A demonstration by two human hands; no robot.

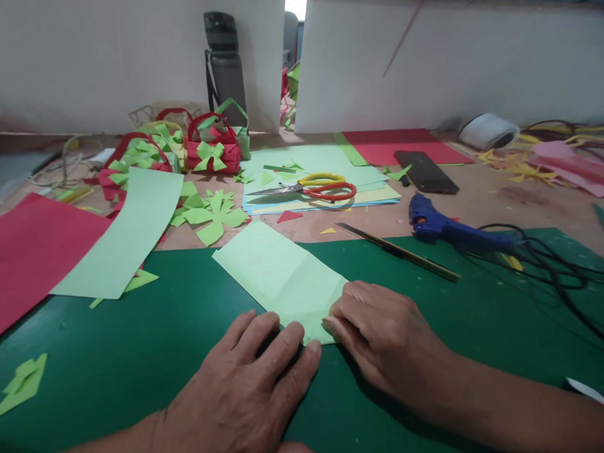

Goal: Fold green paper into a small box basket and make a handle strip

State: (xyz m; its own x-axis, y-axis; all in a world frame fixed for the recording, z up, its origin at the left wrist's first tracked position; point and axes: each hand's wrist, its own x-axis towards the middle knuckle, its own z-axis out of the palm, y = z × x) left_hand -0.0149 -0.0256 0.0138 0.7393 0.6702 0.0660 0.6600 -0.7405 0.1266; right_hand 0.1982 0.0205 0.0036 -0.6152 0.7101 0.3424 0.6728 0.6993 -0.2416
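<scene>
The light green paper (278,271) is held flat on the green mat (137,347) by the spread left hand (249,389), against sliding. Its near corner is pinched by the closed right hand (381,330), seemingly for creasing.

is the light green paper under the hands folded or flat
Folded: crease lines cross the light green paper, and its near end looks doubled over beneath the left hand and right hand.

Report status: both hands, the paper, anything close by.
Left hand flat, fingers pressing near edge of light green paper. Right hand curled on its near corner; grip unclear. Paper creased, on green mat. Ruler, blue glue gun beyond, apart.
</scene>
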